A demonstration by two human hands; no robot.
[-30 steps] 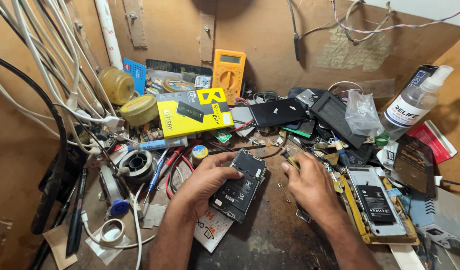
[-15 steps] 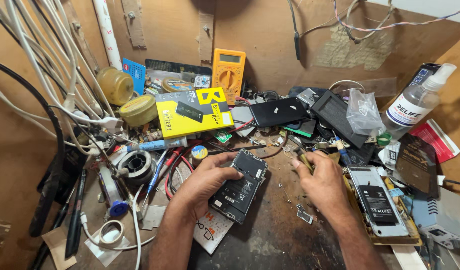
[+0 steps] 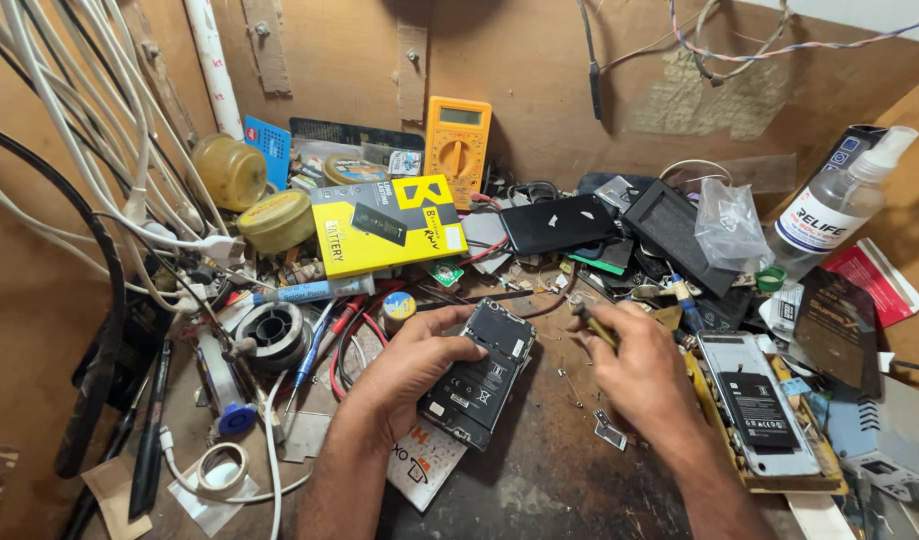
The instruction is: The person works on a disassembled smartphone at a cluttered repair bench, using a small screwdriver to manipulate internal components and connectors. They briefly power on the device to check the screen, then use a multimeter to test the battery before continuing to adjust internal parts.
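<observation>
An opened black phone (image 3: pixel 482 375) with its back off lies on the brown bench. My left hand (image 3: pixel 405 370) rests on its left side and pins it down, thumb across the upper part. Just right of the phone, my right hand (image 3: pixel 640 365) is closed around a thin yellowish tool (image 3: pixel 592 322), apparently a small screwdriver, whose tip points up and to the left, a little above the bench. A small metal part (image 3: pixel 610 431) lies on the bench below my right hand.
A second opened white phone (image 3: pixel 760 405) lies at the right on a yellow frame. A yellow battery box (image 3: pixel 385 225), orange multimeter (image 3: pixel 458 148), spray bottle (image 3: pixel 840 205), solder spool (image 3: pixel 270 330), tape roll (image 3: pixel 222 468), cables and loose parts crowd the back and left.
My right hand has drawn back to the right of the phone and lifted slightly, still with the tool. My left hand stays on the phone.
</observation>
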